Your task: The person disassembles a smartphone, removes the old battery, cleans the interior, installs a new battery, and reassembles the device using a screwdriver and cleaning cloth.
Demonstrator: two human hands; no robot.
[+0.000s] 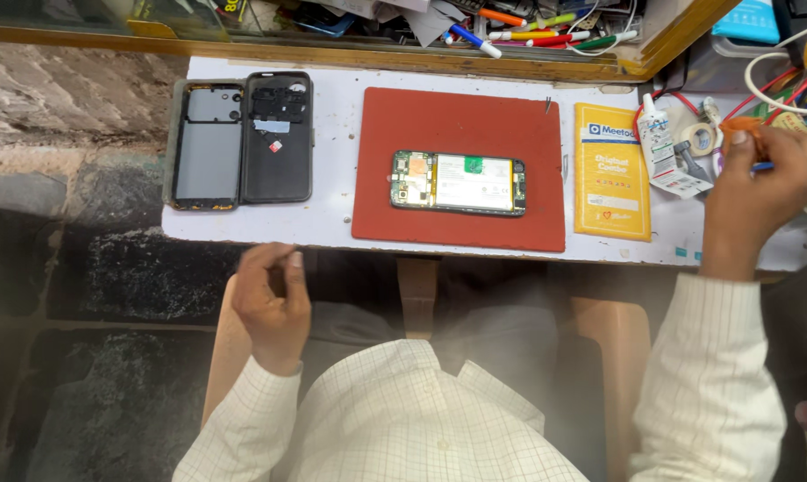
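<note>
Your right hand (760,183), upper right, pinches a small orange plastic tool (740,128) | light, slippery; grip mid-shaft | left hand (272,299) curled, empty.

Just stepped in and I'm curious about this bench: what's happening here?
A person sits at a white worktable. An opened phone, its battery and circuit board exposed, lies on a red mat. The right hand reaches among tools and a small glue bottle at the table's right end, pinching something orange. The left hand rests loosely curled below the table edge, holding nothing visible. The phone's back cover and a case lie at the left.
</note>
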